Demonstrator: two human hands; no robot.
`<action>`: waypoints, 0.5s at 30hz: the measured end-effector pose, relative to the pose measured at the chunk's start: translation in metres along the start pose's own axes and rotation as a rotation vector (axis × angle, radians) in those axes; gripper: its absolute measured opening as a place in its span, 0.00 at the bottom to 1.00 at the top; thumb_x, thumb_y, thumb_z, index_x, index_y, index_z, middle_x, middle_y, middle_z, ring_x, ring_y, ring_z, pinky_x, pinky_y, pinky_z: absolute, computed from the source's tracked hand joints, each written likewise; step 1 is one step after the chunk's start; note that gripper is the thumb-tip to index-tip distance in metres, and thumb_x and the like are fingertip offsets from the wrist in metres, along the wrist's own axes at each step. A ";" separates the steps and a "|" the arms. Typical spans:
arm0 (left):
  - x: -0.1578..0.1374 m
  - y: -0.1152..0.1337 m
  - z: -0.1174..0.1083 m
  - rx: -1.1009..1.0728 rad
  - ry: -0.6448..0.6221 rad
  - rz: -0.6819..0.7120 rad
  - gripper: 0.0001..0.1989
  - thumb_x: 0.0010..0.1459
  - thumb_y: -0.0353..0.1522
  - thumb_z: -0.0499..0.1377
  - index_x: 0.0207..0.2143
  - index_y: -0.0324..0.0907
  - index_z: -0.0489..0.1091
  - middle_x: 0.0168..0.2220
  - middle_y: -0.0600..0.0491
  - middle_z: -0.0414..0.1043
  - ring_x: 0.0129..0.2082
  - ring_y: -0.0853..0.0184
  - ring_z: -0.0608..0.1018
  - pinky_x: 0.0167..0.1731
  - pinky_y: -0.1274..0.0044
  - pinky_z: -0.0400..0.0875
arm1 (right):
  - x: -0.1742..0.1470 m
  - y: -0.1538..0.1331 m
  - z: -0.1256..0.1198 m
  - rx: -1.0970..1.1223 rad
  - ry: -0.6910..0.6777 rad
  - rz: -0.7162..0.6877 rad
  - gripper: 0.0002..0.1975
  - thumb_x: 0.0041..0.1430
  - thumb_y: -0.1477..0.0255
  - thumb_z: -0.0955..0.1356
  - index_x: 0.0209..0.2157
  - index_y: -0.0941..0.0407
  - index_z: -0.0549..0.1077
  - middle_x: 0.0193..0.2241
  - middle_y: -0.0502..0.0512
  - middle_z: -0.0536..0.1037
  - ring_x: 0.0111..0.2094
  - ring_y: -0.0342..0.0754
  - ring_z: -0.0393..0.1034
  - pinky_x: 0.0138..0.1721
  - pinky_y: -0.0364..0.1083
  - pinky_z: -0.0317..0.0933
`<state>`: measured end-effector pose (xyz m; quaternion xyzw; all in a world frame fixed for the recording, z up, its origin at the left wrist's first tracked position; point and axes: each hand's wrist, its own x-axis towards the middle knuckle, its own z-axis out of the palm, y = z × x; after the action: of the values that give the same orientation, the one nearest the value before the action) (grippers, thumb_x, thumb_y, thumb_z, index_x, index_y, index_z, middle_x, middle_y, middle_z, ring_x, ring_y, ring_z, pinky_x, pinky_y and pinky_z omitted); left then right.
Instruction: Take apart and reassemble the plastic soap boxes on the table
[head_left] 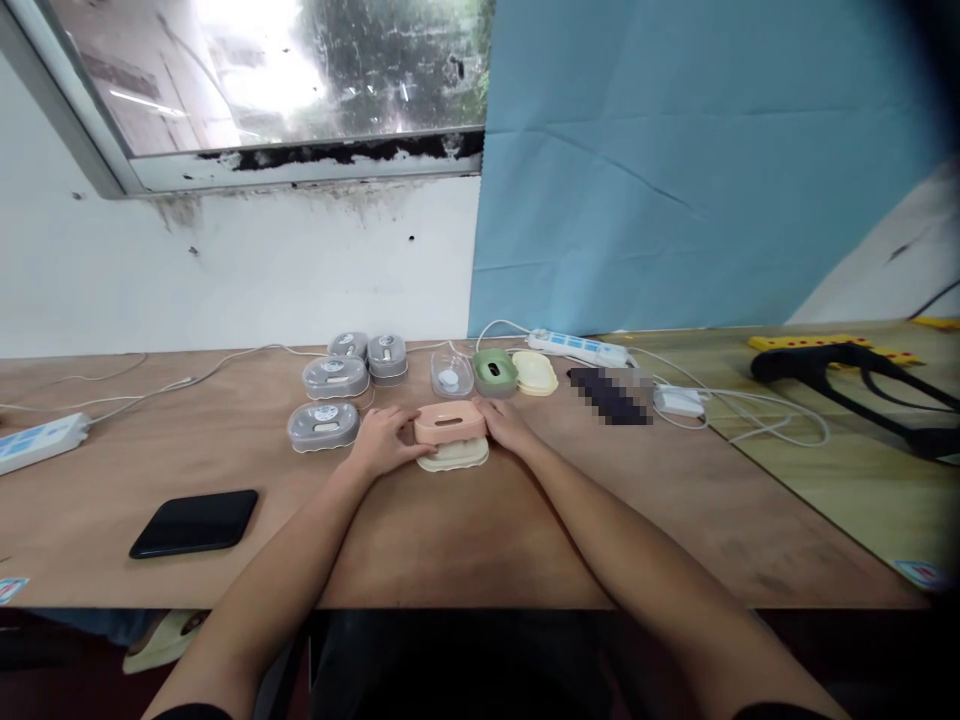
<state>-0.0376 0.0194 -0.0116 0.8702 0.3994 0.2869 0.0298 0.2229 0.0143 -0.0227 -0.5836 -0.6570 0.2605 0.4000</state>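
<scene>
The brown bench (465, 545) runs from the wall to a straight front edge, with a bare stretch between that edge and both hands. The left hand (386, 438) and right hand (506, 425) grip opposite ends of one peach box (450, 425), rounded, with a dark oblong slot, near the bench's middle. Beyond lie four grey boxes (324, 427) and one green box (495, 375). One scallop-edged cream piece (454, 458) sits just below the peach box, by the left thumb.

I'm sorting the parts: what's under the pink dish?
Beneath the pink dish, the near part of a cream piece shows; the dish covers its far part, and whether they touch is hidden.
</scene>
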 end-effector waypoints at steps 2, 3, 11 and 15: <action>0.000 -0.001 -0.002 -0.009 -0.033 0.001 0.33 0.44 0.54 0.62 0.46 0.42 0.71 0.39 0.48 0.76 0.38 0.59 0.76 0.41 0.69 0.65 | 0.000 0.001 0.000 -0.058 -0.026 -0.020 0.24 0.61 0.57 0.56 0.24 0.58 0.71 0.26 0.52 0.76 0.29 0.47 0.66 0.30 0.42 0.53; 0.000 -0.001 -0.003 -0.012 -0.055 0.005 0.33 0.43 0.54 0.63 0.46 0.42 0.72 0.38 0.48 0.76 0.38 0.59 0.76 0.40 0.70 0.66 | 0.000 0.002 0.000 -0.093 -0.042 -0.031 0.23 0.61 0.57 0.57 0.25 0.58 0.72 0.26 0.52 0.77 0.30 0.48 0.67 0.30 0.42 0.53; -0.001 -0.001 -0.007 -0.034 -0.187 0.012 0.44 0.33 0.56 0.66 0.51 0.44 0.69 0.44 0.47 0.73 0.43 0.54 0.74 0.42 0.69 0.67 | -0.001 0.002 -0.001 -0.236 -0.135 -0.104 0.17 0.61 0.64 0.60 0.32 0.56 0.77 0.33 0.54 0.80 0.34 0.48 0.70 0.33 0.43 0.56; -0.001 -0.003 -0.005 -0.042 -0.188 -0.013 0.42 0.37 0.54 0.65 0.53 0.44 0.67 0.47 0.46 0.72 0.45 0.54 0.74 0.43 0.69 0.68 | -0.001 0.002 -0.001 -0.261 -0.138 -0.104 0.17 0.61 0.64 0.60 0.32 0.56 0.77 0.33 0.54 0.80 0.34 0.48 0.70 0.33 0.43 0.56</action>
<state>-0.0431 0.0200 -0.0093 0.8898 0.3945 0.2119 0.0872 0.2249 0.0136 -0.0237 -0.5765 -0.7406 0.1912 0.2874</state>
